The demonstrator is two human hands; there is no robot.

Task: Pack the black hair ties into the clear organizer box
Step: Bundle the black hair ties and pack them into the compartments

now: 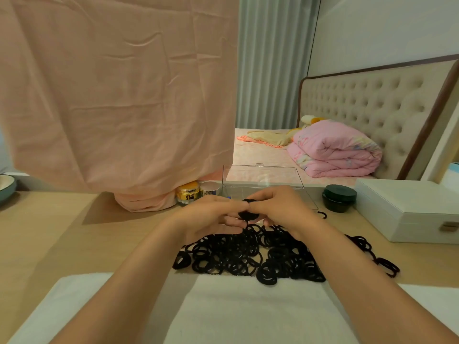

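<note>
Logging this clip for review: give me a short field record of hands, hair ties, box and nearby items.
left hand: pinching a small bunch of ties
right hand: pinching the same bunch of ties
hair tie pile: loose on the table, below the hands
clear organizer box: lid open, behind the hands
nearby: dark jar, white case

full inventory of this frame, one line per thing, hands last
hair ties: many, black, loose pile on desk near the hands
organizer box: one, clear, lid open, behind the hands
round jar: one, dark green, right of box
gold jar: one, gold, left of box
case: one, white, desk's right end
cloth: one, pink, hanging at left
towel: one, white, desk's near edge
quilt: one, pink, folded on bed
left hand: pinching a bunch of ties
right hand: pinching the same bunch
</note>
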